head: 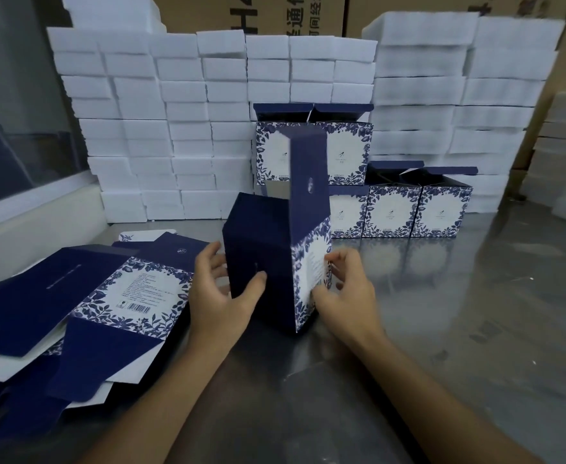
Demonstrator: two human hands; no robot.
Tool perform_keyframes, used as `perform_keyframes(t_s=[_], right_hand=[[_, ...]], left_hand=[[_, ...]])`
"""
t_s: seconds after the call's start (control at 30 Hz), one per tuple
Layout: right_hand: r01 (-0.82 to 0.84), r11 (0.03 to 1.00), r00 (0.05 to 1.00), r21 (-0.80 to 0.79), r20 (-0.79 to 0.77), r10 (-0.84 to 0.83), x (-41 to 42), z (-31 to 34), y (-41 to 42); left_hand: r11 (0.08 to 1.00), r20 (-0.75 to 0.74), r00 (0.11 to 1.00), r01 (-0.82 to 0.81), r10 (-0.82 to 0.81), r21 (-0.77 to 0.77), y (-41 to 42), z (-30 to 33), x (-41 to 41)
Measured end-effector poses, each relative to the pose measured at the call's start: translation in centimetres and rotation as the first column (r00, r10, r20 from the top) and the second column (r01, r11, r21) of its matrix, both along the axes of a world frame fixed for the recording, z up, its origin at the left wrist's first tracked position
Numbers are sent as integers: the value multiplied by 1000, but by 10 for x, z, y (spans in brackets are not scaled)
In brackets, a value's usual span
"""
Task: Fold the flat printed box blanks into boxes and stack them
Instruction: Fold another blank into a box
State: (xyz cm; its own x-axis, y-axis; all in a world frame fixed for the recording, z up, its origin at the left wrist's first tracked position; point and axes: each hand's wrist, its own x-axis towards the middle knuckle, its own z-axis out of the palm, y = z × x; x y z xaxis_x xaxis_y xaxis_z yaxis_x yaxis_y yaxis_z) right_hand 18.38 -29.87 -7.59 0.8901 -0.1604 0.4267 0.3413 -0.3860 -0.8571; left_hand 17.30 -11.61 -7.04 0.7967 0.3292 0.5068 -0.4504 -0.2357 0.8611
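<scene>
1. Wall of white foam blocks (181, 128) stacked along the back, brown cartons (248, 11) behind it.
2. Steel bench (459, 313), reflective, carries everything.
3. Pile of flat box blanks (84, 306) on the left of the bench, navy flaps and blue floral panels, overlapping loosely.
4. Finished boxes (392, 209) in a row at the back, right of centre, lids up; two more stacked on top at the row's left end.
5. Half-formed box (268, 259) upright at bench centre, one navy lid flap standing tall.
6. Left hand (221, 296): fingers spread, thumb pressed on the navy side wall, loose wrap.
7. Right hand (345, 289): fingers curled, pinching the floral panel's right edge.
</scene>
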Motion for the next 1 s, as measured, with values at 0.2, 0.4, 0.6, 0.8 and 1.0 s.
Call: perform_keyframes(t_s=[0.2,0.4,0.6,0.8,1.0], right_hand=[[-50,999,993,12,-110,51,1,3,5],[-52,976,994,212,-87,72,-8,15,9],[-125,935,977,332,-123,174,-8,17,8],[-171,903,969,395,-100,227,-7,21,5],[-128,868,966,480,-137,219,-8,25,6]], left_hand=[[994,4,994,110,-110,24,4,-1,-2],[969,-55,967,247,-248,-25,2,3,-6],[928,-48,928,371,-369,25,2,8,-10],[923,-31,960,277,-279,268,4,8,-7],[909,51,984,138,-171,392,-4,6,-13]])
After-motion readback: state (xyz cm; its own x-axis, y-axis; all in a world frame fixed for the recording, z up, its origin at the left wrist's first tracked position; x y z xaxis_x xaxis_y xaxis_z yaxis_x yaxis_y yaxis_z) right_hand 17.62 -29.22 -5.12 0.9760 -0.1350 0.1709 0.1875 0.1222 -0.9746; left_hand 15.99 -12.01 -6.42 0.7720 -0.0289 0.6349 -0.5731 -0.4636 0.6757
